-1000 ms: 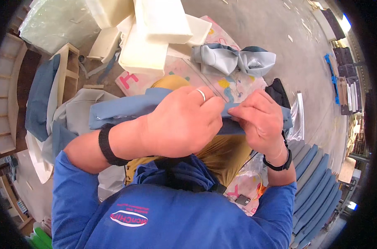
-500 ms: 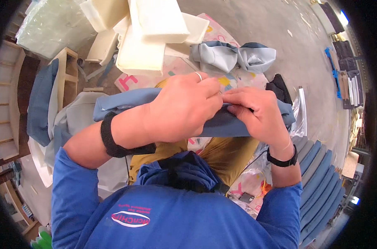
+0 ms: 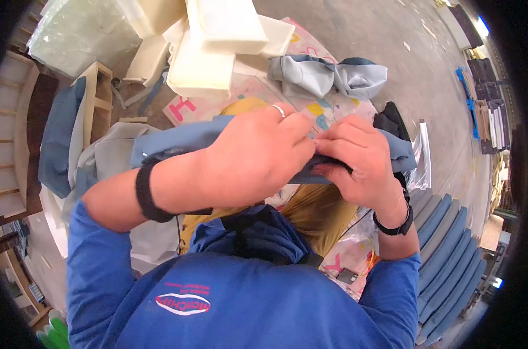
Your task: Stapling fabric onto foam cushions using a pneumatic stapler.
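Note:
A long blue fabric cover (image 3: 182, 136) lies across in front of me, over my knees in mustard-coloured trousers. My left hand (image 3: 267, 145), with a ring on one finger, is closed on the cover's edge near its middle; its fingertips are partly hidden. Close beside it, my right hand (image 3: 357, 160) pinches the same edge between thumb and fingers, with the fabric folded and dark underneath. The fingertips of both hands nearly meet. Whether something small sits between them is too hidden to make out.
Cream foam blocks (image 3: 229, 29) are piled ahead. Two grey-blue fabric covers (image 3: 333, 78) lie to their right. A blue padded piece (image 3: 60, 136) leans by a wooden frame (image 3: 95, 99) at left. Several blue and grey strips (image 3: 450, 262) are stacked at right, near a small black device (image 3: 346, 276).
The cover's front flap, which hung below my hands, is now drawn up and folded under them. My right fingers have bunched more closely around the edge. Both hands stay near the same spot.

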The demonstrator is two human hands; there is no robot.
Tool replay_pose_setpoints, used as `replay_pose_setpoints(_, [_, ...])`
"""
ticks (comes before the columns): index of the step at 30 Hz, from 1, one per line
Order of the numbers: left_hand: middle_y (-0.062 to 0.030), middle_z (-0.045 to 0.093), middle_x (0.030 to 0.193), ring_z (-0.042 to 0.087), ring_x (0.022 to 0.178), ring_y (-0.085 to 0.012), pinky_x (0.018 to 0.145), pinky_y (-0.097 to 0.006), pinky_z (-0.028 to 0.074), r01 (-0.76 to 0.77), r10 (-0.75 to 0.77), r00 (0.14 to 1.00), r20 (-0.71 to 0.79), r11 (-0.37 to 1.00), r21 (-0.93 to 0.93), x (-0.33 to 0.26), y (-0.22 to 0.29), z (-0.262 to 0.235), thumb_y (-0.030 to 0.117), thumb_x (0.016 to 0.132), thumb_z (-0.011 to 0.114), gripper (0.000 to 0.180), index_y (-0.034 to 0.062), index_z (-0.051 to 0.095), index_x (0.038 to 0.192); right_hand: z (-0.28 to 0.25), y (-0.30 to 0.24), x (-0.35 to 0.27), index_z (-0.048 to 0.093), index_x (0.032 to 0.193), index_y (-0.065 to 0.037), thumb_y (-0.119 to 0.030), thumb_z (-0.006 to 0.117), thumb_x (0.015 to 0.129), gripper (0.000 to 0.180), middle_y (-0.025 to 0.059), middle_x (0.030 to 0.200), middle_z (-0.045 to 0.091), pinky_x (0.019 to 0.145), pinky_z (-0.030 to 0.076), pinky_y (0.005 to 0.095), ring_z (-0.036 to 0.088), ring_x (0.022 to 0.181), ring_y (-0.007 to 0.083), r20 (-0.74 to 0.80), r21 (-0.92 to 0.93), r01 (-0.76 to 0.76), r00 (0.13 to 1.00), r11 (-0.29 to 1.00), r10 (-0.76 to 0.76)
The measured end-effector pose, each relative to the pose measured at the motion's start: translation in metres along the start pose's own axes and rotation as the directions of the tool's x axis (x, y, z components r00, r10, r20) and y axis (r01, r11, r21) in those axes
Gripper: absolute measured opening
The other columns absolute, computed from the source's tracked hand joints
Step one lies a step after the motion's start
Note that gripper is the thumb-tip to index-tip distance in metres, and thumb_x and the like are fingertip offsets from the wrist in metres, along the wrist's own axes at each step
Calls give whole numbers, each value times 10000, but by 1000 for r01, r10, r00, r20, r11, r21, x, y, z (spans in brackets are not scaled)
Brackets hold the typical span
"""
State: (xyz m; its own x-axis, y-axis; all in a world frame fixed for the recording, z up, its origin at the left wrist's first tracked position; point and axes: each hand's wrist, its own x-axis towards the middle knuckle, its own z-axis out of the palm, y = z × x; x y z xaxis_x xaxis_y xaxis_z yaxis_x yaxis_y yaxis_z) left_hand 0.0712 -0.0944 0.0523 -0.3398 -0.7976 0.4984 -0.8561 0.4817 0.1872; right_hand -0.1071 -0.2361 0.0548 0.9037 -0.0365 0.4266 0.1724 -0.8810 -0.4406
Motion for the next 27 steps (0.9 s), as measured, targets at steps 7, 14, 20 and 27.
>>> replay_pose_setpoints(7, [-232,539,1203,535,1147,-379,968,-401,423,435,55,549,834,834,-341,24,-47,-49,502,662,822,967,-50,389,1328,-4,-12,-8,669,843,-31,-68,796,534,336,84,814,643,661,489,385,605,763,278,-32,-3,-1,999,1000,0])
replay_pose_setpoints(14, [-291,451,1345,477,1248,-384,1047,-389,384,581,54,494,868,723,-375,2,-34,-21,371,720,764,1023,-72,203,1452,4,-22,-16,678,890,-41,-69,815,539,377,82,882,667,664,483,390,613,792,285,-86,-13,29,996,1000,-30])
replay_pose_setpoints(20, [-345,493,1228,524,1136,-463,974,-441,442,477,-93,746,660,766,-431,-24,-3,-17,178,740,650,841,-116,234,1409,-2,-6,-4,677,907,-37,-76,783,593,333,86,914,664,707,478,402,609,841,288,27,-6,109,994,994,-109])
replay_pose_setpoints(27, [-360,517,1152,553,1033,-496,884,-501,468,371,-252,904,346,863,-342,-16,35,23,122,744,620,742,-161,278,1339,-17,13,-29,676,970,-34,-77,794,587,403,89,1021,677,817,507,422,620,950,304,94,-55,208,975,977,-203])
